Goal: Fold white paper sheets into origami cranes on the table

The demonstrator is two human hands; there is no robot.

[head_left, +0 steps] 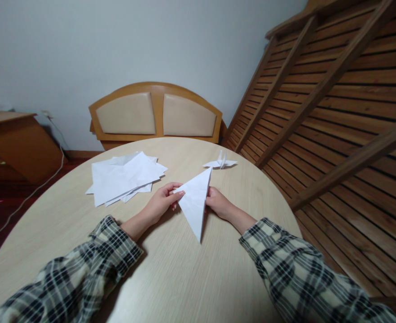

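Observation:
A white sheet of paper folded into a triangle (pixel 195 201) is held up over the table between my two hands. My left hand (pixel 164 201) pinches its left corner, thumb on the near face and fingers behind. At its right edge, my right hand (pixel 217 202) grips the paper, with the fingertips partly hidden behind it. One point of the triangle is toward the far side, another toward me. Just beyond it stands a folded paper crane (pixel 221 162) with its wings spread.
A loose pile of white paper sheets (pixel 117 177) lies on the left of the round wooden table (pixel 184 287). Past the far edge is a padded headboard (pixel 157 110). Slatted wooden boards (pixel 336 112) lean at the right. A cable (pixel 33 197) runs along the left.

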